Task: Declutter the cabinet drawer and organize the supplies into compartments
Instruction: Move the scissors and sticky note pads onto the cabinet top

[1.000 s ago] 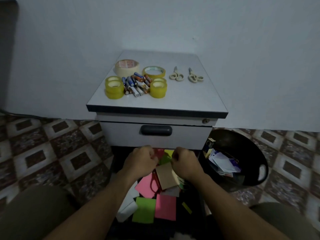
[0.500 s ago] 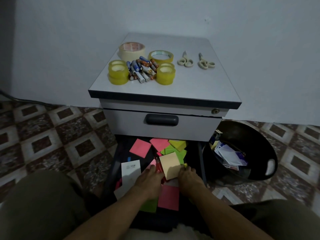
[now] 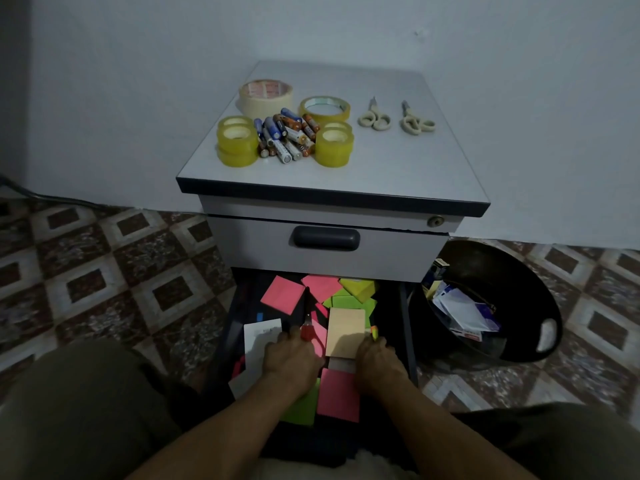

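Observation:
The lower drawer (image 3: 235, 317) stands pulled out and holds several loose sticky-note pads: pink (image 3: 282, 294), green (image 3: 349, 301), yellow (image 3: 358, 287) and a tan pad (image 3: 345, 332). My left hand (image 3: 292, 362) and my right hand (image 3: 379, 362) lie knuckles-up in the drawer on either side of the tan pad. The right hand's fingers curl at its right edge, next to a small yellow-orange item (image 3: 374, 331). A red-handled tool (image 3: 306, 330) lies at the left hand's fingertips; that grip is hidden. A white card (image 3: 259, 341) lies left of the left hand.
On the cabinet top (image 3: 398, 168) lie tape rolls (image 3: 237, 140), a pile of batteries (image 3: 287, 136) and two scissors (image 3: 374, 117). The upper drawer (image 3: 325, 239) is closed. A black bin (image 3: 519, 289) with paper scraps stands on the right. My knees flank the drawer.
Both hands have come down and toward me from the drawer's back, bringing the tan pad with them. The pads at the back of the drawer are now uncovered.

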Tool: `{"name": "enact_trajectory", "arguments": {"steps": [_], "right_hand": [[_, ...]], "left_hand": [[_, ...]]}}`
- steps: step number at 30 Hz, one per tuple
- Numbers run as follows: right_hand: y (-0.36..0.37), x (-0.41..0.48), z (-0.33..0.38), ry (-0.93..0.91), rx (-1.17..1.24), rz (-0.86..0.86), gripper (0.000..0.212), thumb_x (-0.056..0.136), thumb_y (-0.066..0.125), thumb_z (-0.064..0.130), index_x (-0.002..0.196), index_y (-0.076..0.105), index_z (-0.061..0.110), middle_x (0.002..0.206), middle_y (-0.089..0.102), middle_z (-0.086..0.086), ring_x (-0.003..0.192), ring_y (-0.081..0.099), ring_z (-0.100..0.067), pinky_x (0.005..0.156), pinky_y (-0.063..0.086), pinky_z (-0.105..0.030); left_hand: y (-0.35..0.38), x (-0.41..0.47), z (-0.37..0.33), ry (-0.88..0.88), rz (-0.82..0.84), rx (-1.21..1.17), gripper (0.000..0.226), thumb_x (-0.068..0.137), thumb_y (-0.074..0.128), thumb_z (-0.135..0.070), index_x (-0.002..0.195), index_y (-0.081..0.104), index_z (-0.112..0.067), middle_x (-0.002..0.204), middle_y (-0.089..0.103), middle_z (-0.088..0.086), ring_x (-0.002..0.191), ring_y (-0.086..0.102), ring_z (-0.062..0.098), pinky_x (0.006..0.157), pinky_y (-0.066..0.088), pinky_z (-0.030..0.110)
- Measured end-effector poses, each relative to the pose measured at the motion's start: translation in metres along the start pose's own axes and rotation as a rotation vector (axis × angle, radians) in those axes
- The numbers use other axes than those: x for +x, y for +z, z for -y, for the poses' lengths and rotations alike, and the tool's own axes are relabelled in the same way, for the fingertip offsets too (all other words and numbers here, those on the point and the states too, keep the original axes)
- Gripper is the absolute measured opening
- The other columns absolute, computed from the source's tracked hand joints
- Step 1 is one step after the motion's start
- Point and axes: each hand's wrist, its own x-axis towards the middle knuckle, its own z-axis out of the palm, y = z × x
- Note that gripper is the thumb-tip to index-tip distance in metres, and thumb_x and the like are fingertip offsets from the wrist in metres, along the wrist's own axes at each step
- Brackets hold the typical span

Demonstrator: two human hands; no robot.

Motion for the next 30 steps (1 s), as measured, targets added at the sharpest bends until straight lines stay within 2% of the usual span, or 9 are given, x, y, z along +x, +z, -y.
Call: {"name": "enact_trajectory", "arguments": {"steps": [4,7,10,12,15,17,21,24,30], "right_hand": [[0.002,-0.002,0.002,0.006,0.001,0.025,0.067,0.101,0.039,0.022,0.152,0.008,-0.010,0.145,0.031,-0.029,0.125,0.044,-0.038,0.101,0.043,-0.039],[0.003,-0.003,0.003,0.027,0.026,0.033,0.068,0.101,0.041,0.025,0.152,0.009,-0.007,0.145,0.029,-0.028,0.126,0.044,-0.037,0.101,0.043,-0.039],[0.002,-0.002,0.003,0.033,0.068,0.037,0.070,0.100,0.041,0.027,0.152,0.009,-0.006,0.146,0.029,-0.027,0.126,0.044,-0.036,0.102,0.043,-0.039],[0.000,-0.002,0.004,0.029,0.106,0.044,0.069,0.099,0.043,0.027,0.152,0.011,-0.004,0.145,0.032,-0.025,0.127,0.045,-0.035,0.102,0.043,-0.039],[-0.002,-0.003,0.004,0.027,0.164,0.054,0.058,0.098,0.046,0.026,0.146,0.025,0.000,0.140,0.043,-0.020,0.126,0.050,-0.032,0.101,0.045,-0.038],[-0.003,-0.005,0.005,0.018,0.187,0.060,0.052,0.097,0.049,0.026,0.140,0.032,0.002,0.136,0.049,-0.018,0.124,0.054,-0.031,0.100,0.047,-0.037],[-0.001,-0.008,0.006,0.012,0.205,0.055,0.048,0.100,0.044,0.022,0.140,0.031,-0.002,0.137,0.048,-0.020,0.123,0.053,-0.029,0.100,0.045,-0.033],[-0.005,-0.007,0.006,0.035,0.255,0.057,0.049,0.101,0.043,0.021,0.141,0.029,-0.003,0.138,0.047,-0.020,0.125,0.054,-0.028,0.100,0.045,-0.032],[-0.013,-0.008,0.004,0.045,0.289,0.039,0.048,0.101,0.045,0.027,0.140,0.035,0.000,0.138,0.050,-0.017,0.126,0.054,-0.027,0.101,0.044,-0.032]], "left_hand": [[0.006,0.003,0.006,0.052,-0.046,-0.023,0.061,0.095,0.050,-0.050,0.145,0.033,-0.019,0.141,0.041,0.013,0.126,0.043,0.030,0.097,0.047,0.044],[0.006,0.004,0.006,0.108,-0.009,0.033,0.054,0.098,0.046,-0.042,0.146,0.033,-0.024,0.147,0.034,0.014,0.131,0.036,0.034,0.101,0.043,0.047],[0.002,0.001,0.004,0.071,0.013,0.065,0.053,0.094,0.049,-0.032,0.144,0.037,-0.021,0.146,0.034,0.015,0.132,0.035,0.035,0.103,0.040,0.049],[-0.001,-0.001,0.002,0.035,0.029,0.077,0.055,0.093,0.051,-0.033,0.144,0.037,-0.020,0.145,0.035,0.015,0.133,0.034,0.036,0.104,0.036,0.051],[-0.002,0.000,0.003,-0.017,0.031,0.079,0.054,0.096,0.048,-0.037,0.145,0.035,-0.019,0.147,0.035,0.015,0.136,0.032,0.037,0.107,0.031,0.054],[0.001,0.001,0.005,-0.040,0.031,0.054,0.058,0.097,0.052,-0.038,0.147,0.031,-0.018,0.149,0.034,0.015,0.137,0.032,0.036,0.107,0.033,0.052],[0.006,0.003,0.007,-0.093,0.004,-0.086,0.074,0.092,0.062,-0.027,0.152,0.020,-0.017,0.148,0.034,0.016,0.135,0.035,0.033,0.104,0.041,0.043],[0.003,0.002,0.008,-0.164,-0.005,-0.162,0.072,0.090,0.061,-0.030,0.150,0.024,-0.018,0.145,0.036,0.013,0.131,0.037,0.030,0.101,0.043,0.042],[-0.003,0.003,0.015,-0.241,-0.026,-0.223,0.052,0.085,0.063,-0.036,0.131,0.049,-0.017,0.132,0.048,0.008,0.122,0.046,0.025,0.097,0.047,0.041]]}}
